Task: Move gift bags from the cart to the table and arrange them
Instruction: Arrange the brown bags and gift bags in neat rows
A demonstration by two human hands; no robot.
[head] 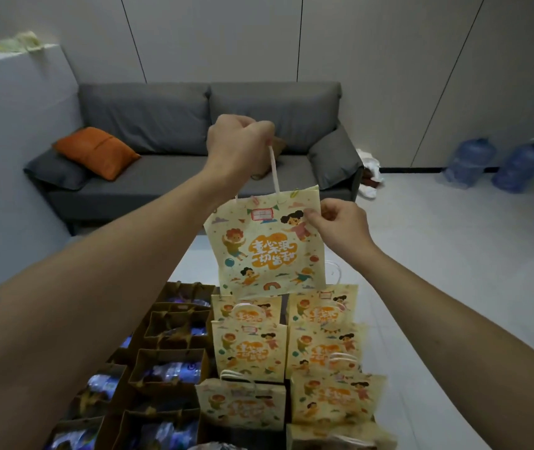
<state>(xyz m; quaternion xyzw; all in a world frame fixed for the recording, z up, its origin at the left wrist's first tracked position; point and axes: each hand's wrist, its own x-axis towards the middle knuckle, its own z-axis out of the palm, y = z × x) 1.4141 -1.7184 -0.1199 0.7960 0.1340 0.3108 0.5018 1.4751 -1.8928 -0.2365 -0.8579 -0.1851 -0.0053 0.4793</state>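
Before sofa (191, 151), hands (239, 146) gripping raised gift bag (267, 248)

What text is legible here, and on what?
"童心不泯 一切皆甜": orange lettering on the front of the yellow gift bag that the left hand holds up by its handle and the right hand pinches at the edge.
Red-framed label on that bag: no readable writing.
Same print on the yellow bags below: blurred.
Brown bags: no text visible.

1. Seven yellow cartoon gift bags (267, 248) are visible: one held up, six standing below.
2. Brown paper bags (170, 365): at least six, the exact number unclear.
3. Two blue water jugs (468, 162).
4. One orange cushion (96, 152).
5. Two hands (238, 146).
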